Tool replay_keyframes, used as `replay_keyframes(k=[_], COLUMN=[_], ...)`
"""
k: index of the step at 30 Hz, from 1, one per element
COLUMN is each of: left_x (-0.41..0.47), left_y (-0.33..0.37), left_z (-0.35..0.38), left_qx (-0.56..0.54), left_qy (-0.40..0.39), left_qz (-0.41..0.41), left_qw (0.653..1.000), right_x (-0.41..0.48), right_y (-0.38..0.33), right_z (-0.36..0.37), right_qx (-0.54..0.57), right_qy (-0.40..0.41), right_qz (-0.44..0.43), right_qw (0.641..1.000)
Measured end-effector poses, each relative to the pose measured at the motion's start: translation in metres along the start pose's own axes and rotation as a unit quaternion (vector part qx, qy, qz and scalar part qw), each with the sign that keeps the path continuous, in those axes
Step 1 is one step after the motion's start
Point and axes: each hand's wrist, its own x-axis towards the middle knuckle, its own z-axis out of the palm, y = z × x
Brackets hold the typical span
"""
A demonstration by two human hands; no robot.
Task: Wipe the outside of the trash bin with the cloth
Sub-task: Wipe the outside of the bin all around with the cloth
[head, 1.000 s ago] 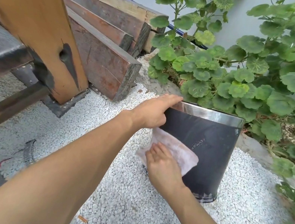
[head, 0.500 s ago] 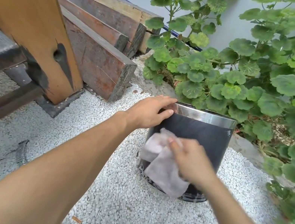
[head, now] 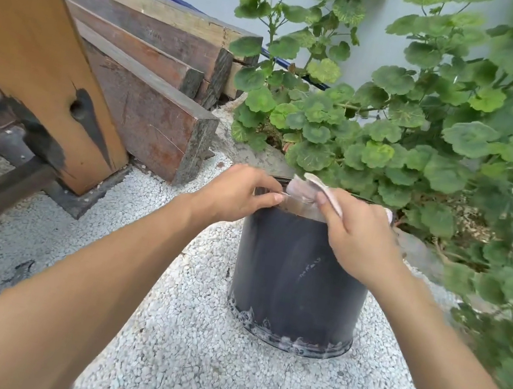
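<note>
A black round trash bin (head: 295, 280) with a shiny metal rim stands upright on white gravel, its lower edge streaked with pale dirt. My left hand (head: 238, 193) grips the rim on the bin's left side. My right hand (head: 355, 237) holds a pale pink cloth (head: 309, 190) bunched against the top of the rim, at the bin's near right. Most of the cloth is hidden under my fingers. The bin's far side is out of sight.
A leafy green plant (head: 430, 132) crowds close behind and to the right of the bin. Stacked wooden beams (head: 153, 73) lie at the left rear. A slanted wooden post (head: 34, 45) on a dark base stands at the left. Gravel ground (head: 186, 353) spreads in front.
My right hand has carried the cloth up from the bin's lower front wall to the metal rim. My left hand has stayed on the rim. The view has moved closer to the bin.
</note>
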Motion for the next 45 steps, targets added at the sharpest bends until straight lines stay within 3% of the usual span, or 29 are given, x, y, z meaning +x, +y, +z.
replay_keyframes(k=[5, 7, 10, 15, 21, 24, 28, 33, 36, 41, 45], left_x=[0.001, 0.001, 0.002, 0.001, 0.002, -0.001, -0.001, 0.009, 0.021, 0.035, 0.052], left_y=[0.002, 0.002, 0.0, 0.001, -0.005, -0.011, 0.003, 0.064, 0.092, 0.109, 0.108], left_z=[0.001, 0.0, 0.001, 0.001, -0.003, -0.005, -0.011, -0.011, -0.015, -0.011, -0.023], left_qx=[-0.009, -0.006, -0.005, -0.02, 0.014, 0.03, 0.083, 0.077, 0.084, 0.09, 0.032], left_qy=[0.02, 0.017, 0.014, 0.017, -0.013, -0.015, -0.038, 0.035, 0.052, 0.038, -0.018], left_qz=[-0.012, -0.018, -0.019, -0.006, -0.021, -0.036, 0.003, 0.04, 0.01, -0.15, -0.217], left_qw=[1.0, 1.0, 1.0, 1.0, 1.0, 0.999, 0.996, 0.996, 0.995, 0.984, 0.976], right_x=[0.003, 0.007, 0.009, 0.014, 0.015, 0.013, 0.002, -0.009, -0.006, 0.003, 0.004], right_y=[0.001, 0.004, 0.008, 0.008, 0.012, 0.009, 0.014, 0.053, 0.07, 0.074, 0.07], right_z=[-0.003, 0.0, 0.012, 0.027, 0.033, 0.028, 0.011, -0.034, -0.039, -0.009, 0.013], right_qx=[0.138, 0.094, -0.026, -0.123, -0.161, -0.153, -0.13, -0.002, 0.057, 0.151, 0.202], right_qy=[-0.041, -0.053, -0.007, -0.006, 0.002, -0.009, -0.033, -0.093, -0.045, 0.193, 0.184], right_qz=[0.056, 0.048, -0.042, -0.004, -0.027, -0.031, -0.029, -0.005, -0.024, 0.062, 0.072], right_qw=[0.988, 0.993, 0.999, 0.992, 0.987, 0.988, 0.991, 0.996, 0.997, 0.967, 0.959])
